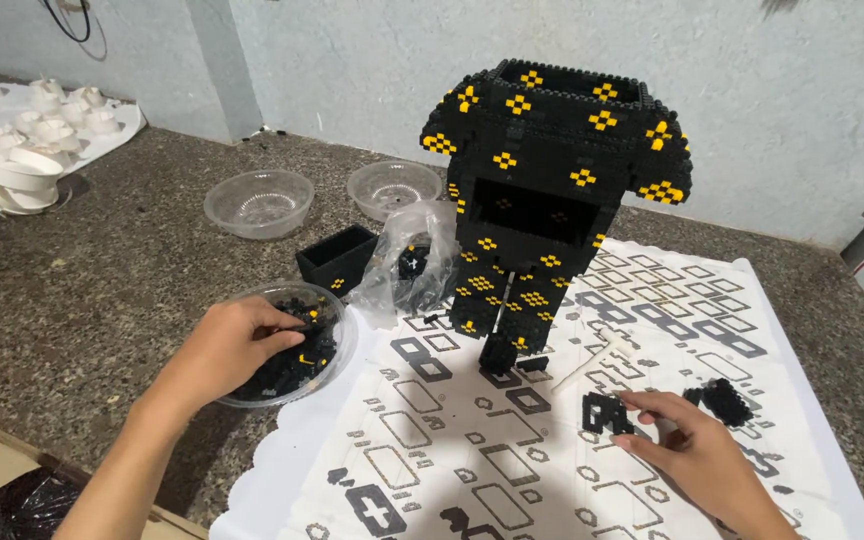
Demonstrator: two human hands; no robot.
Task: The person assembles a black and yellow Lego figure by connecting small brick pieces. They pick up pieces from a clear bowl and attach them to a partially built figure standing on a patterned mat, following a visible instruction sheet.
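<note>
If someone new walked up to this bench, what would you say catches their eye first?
The tall black and yellow brick figure standing at the back of the patterned white sheet dominates. Next, the left hand dips into a clear bowl of black bricks at the sheet's left edge, while the right hand fingers a small black brick piece on the sheet.

We see clear plastic bowl [337, 350] on stone counter at cloth edge, upright, about half full of small black bricks [287, 370], few yellow ones mixed in. Left hand [227, 345] dips into it, fingertips among bricks. Small black brick assembly [604, 412], flat, open-frame shape, lies on white patterned cloth; right hand [697, 450] rests just beside it, fingertips touching its right edge. We can't tell whether either hand grips a piece.
</note>
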